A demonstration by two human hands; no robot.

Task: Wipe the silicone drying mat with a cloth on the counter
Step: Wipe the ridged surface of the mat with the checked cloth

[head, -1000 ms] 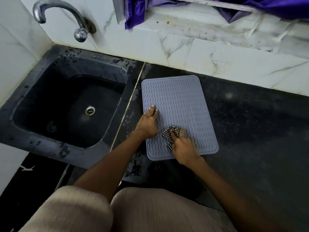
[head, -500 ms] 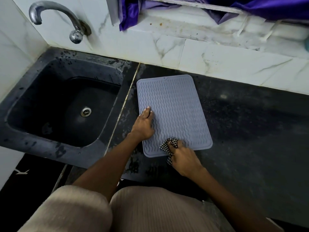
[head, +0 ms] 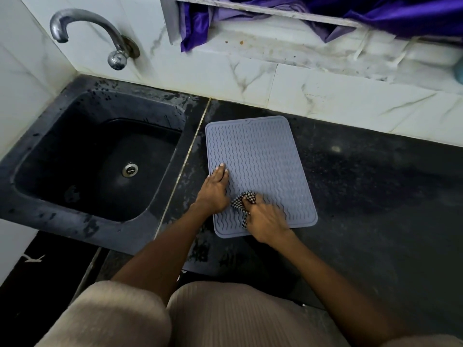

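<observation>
mat (head: 260, 159) lies on the counter (head: 375, 196), right of the sink (head: 100, 156).

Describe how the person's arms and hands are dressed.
Both forearms are bare to beyond the elbow, with no sleeves in view. The left hand and right hand wear no gloves; no rings, watch or bracelets show. Fingernails on the left hand look pale.

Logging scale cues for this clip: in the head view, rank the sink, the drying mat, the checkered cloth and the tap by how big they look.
Largest to smallest:
1. sink
2. drying mat
3. tap
4. checkered cloth, bunched and partly hidden under the right hand, so its true size is unclear.
</observation>
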